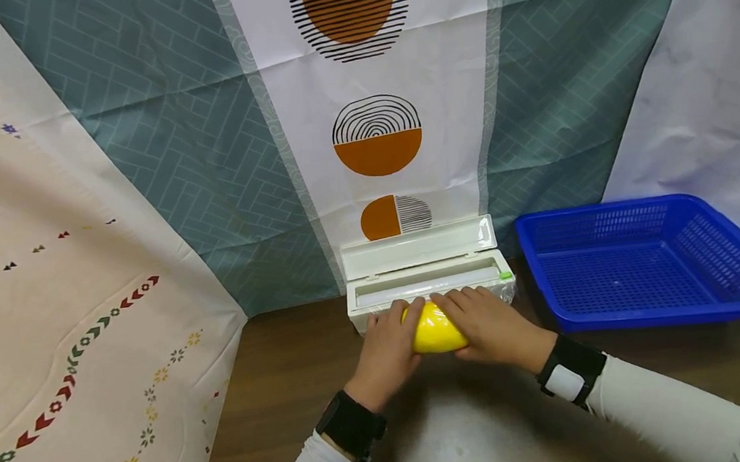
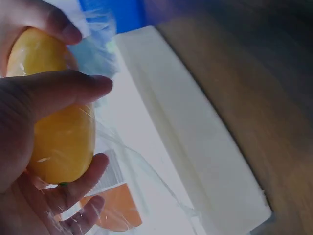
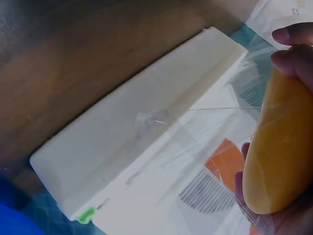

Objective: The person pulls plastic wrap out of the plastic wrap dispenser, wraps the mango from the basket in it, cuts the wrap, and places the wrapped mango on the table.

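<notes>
A smooth yellow mango is held between both hands, just in front of a white cling film dispenser. My left hand grips its left end, the thumb lying across the skin in the left wrist view. Around the other end curl the fingers of my right hand. Clear cling film covers the mango and stretches from it to the dispenser's edge. The dispenser's lid is raised, and a white film roll lies inside. A small green tab marks the dispenser's right end.
To the right of the dispenser stands a blue plastic basket with perforated walls. A patterned cloth hangs behind the brown wooden table, and a floral cloth hangs at the left. Below the hands shows a pale patch.
</notes>
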`<action>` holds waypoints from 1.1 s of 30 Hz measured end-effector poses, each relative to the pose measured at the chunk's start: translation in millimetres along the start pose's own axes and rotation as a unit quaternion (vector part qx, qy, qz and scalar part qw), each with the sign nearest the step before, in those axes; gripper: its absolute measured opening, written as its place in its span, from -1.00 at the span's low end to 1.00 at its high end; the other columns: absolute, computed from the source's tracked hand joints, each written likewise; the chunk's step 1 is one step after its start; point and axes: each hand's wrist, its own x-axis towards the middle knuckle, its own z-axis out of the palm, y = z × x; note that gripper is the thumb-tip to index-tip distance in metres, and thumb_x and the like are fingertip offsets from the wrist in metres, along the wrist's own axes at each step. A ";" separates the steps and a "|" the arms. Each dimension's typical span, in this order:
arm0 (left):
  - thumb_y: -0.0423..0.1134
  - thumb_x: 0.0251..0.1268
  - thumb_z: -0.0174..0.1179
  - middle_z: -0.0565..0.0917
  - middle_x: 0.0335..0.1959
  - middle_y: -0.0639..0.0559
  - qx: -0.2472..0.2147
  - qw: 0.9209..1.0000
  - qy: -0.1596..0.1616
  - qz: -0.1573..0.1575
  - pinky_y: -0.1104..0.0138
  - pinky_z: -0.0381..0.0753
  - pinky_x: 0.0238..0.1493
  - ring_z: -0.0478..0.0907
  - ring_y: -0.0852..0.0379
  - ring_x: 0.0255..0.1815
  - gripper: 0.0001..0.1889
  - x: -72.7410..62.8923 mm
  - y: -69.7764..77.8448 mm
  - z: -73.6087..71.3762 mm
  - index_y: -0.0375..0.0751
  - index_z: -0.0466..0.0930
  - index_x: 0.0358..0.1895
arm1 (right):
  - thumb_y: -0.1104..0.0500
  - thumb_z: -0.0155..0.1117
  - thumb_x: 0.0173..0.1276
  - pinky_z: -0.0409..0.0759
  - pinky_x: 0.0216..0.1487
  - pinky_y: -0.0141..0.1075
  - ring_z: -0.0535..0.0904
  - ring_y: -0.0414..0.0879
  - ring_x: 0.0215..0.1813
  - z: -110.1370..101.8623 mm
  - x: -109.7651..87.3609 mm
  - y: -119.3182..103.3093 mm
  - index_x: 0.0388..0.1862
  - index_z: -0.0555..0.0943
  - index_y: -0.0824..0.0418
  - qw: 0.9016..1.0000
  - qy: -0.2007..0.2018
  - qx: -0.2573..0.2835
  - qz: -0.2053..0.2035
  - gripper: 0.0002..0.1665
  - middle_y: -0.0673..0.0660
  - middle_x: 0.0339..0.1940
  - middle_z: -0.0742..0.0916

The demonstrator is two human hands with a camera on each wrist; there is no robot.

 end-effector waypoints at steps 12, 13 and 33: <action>-0.11 0.01 0.56 0.53 0.11 -0.06 -0.018 0.999 0.025 -0.022 0.11 0.50 -0.01 0.59 -0.06 -0.05 -0.12 10.6 2.4 -20.8 0.02 0.28 0.43 | -0.15 0.67 -0.04 0.61 0.20 0.01 0.61 0.10 0.12 -23.3 11.6 4.1 0.46 0.35 0.24 1.000 0.000 -0.008 0.007 0.15 0.16 0.16 0.68; -0.12 0.01 0.56 0.53 0.12 -0.07 -0.021 0.999 0.028 -0.023 0.10 0.50 -0.01 0.59 -0.06 -0.04 -0.13 11.5 2.2 -22.4 0.02 0.29 0.43 | -0.15 0.67 -0.03 0.61 0.21 0.01 0.61 0.10 0.13 -24.9 12.8 4.8 0.46 0.35 0.24 1.000 0.003 -0.010 0.005 0.14 0.16 0.17 0.68; -0.22 -0.05 0.58 0.53 0.12 -0.09 -0.037 0.997 0.063 -0.027 0.07 0.46 -0.02 0.58 -0.10 -0.01 -0.11 25.5 0.1 -39.7 0.04 0.30 0.42 | -0.12 0.68 -0.06 0.63 0.12 0.01 0.61 0.13 0.09 -47.4 24.0 12.9 0.46 0.35 0.27 0.999 0.043 -0.027 -0.018 0.16 0.18 0.13 0.68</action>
